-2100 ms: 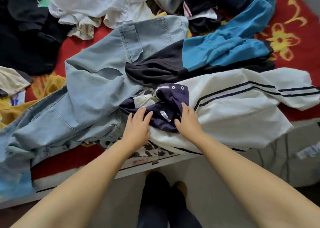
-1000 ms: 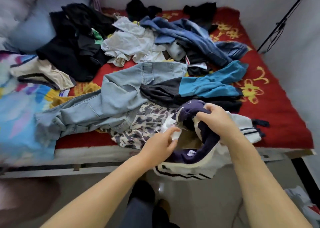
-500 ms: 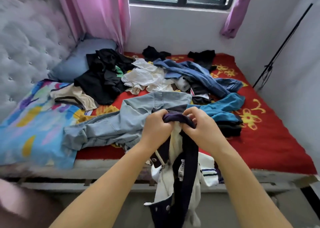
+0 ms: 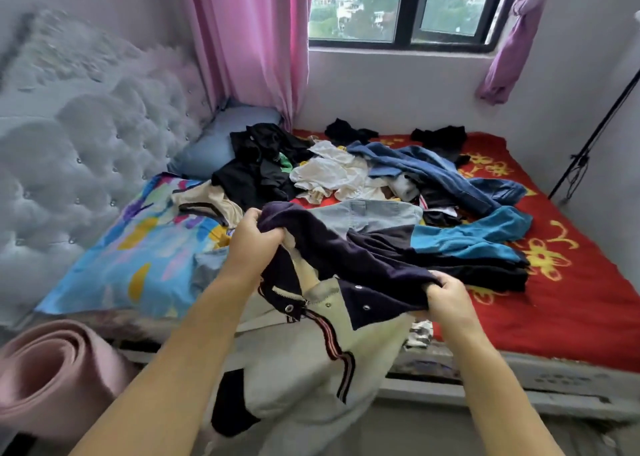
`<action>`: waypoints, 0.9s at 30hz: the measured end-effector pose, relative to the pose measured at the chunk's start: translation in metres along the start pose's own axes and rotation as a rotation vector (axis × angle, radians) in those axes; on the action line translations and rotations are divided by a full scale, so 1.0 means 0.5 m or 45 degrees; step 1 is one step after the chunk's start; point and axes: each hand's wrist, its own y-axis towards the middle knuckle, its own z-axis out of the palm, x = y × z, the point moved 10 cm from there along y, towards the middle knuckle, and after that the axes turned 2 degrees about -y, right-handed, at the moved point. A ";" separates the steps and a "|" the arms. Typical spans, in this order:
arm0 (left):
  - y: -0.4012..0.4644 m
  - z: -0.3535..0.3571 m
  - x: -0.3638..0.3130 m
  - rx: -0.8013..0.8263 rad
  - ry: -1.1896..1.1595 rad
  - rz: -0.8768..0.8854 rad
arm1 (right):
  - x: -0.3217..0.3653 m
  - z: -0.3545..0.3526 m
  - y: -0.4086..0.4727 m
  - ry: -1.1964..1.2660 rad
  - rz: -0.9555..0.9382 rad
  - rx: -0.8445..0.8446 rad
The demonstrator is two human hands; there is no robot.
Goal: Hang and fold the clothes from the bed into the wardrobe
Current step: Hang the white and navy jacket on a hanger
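I hold a cream jacket (image 4: 311,362) with a dark navy collar and striped trim up in front of the bed. My left hand (image 4: 254,235) grips the navy collar at its upper left end. My right hand (image 4: 446,294) grips the other end of the collar, lower and to the right. The jacket's body hangs down between my forearms toward the floor. Behind it on the red bedspread (image 4: 571,293) lies a pile of clothes: light blue jeans (image 4: 367,213), a teal and black garment (image 4: 467,239), white tops (image 4: 329,175), black garments (image 4: 259,164) and a blue denim piece (image 4: 446,175).
A padded headboard (image 4: 69,157) stands at the left, with a colourful pillow (image 4: 138,247) and a blue pillow (image 4: 214,140) by it. A rolled pink mat (image 4: 52,376) lies on the floor at lower left. Pink curtain (image 4: 252,40), window and a dark stand (image 4: 595,133) line the far walls.
Both hands have lifted the jacket off the bed by its collar and moved apart, spreading the collar. The view has risen from the bed to the window.
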 end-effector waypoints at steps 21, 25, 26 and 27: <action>-0.415 -0.033 0.244 -0.235 -0.834 -0.919 | 0.231 0.043 -0.135 -0.270 -0.303 0.831; -0.477 -0.078 0.215 -0.341 -0.963 -0.938 | 0.215 0.071 -0.184 -0.633 -0.417 1.091; -0.493 -0.096 0.211 -0.346 -0.960 -0.939 | 0.204 0.083 -0.209 -0.733 -0.437 1.181; -0.505 -0.118 0.210 -0.357 -0.935 -0.934 | 0.193 0.093 -0.230 -0.802 -0.429 1.250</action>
